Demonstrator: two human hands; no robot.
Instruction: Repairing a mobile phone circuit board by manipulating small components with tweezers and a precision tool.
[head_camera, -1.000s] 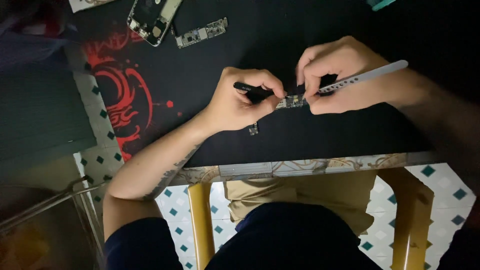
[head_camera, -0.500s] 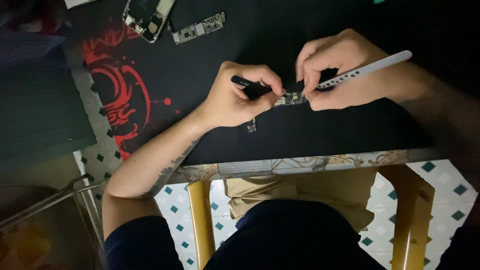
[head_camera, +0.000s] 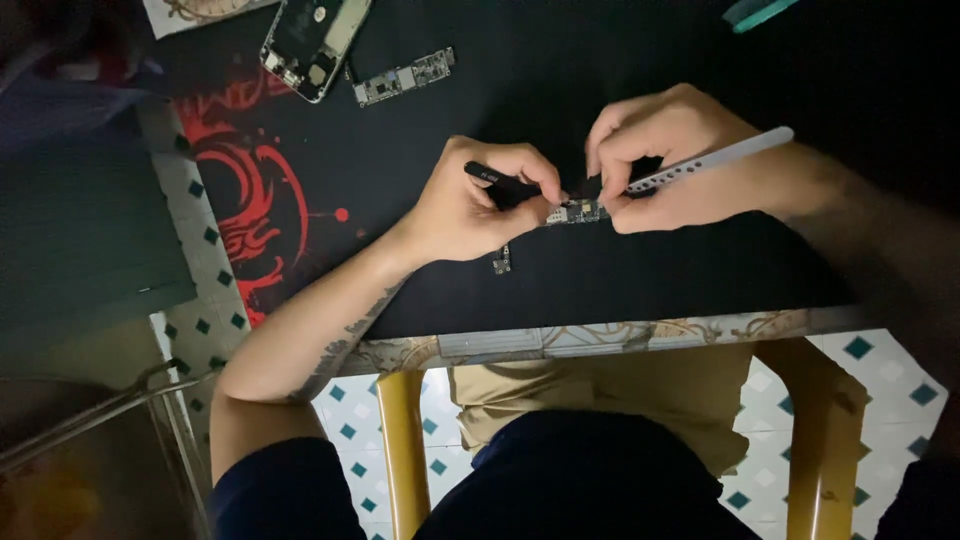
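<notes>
Far left on the black mat (head_camera: 620, 270) with its red pattern: an opened phone shell (head_camera: 312, 40), and just beside it a long bare circuit board (head_camera: 403, 78), both well apart from the work. Nearer the middle, a tiny loose part (head_camera: 502, 262) lying flat on the mat just below the left hand (head_camera: 470, 205). Left hand closed round a black pen-like tool (head_camera: 498, 180), tip angled down toward the small circuit board (head_camera: 578, 211) held between both hands, above the mat near the table's middle. Further right, the right hand (head_camera: 670, 165) pinching the board's right end with thumb and fingertips, closed as well round a slim silver perforated tool (head_camera: 715, 160) that sticks out to the right. Judging by look: featherlight and stiff, yet thin enough to snap or flex under a heavy press; studded with tiny components, so fragile and best gripped by the bare edges or ends, not across the faces. Small enough to slip or flick away easily. At the top right corner, a teal tool (head_camera: 758, 12) lying apart.
</notes>
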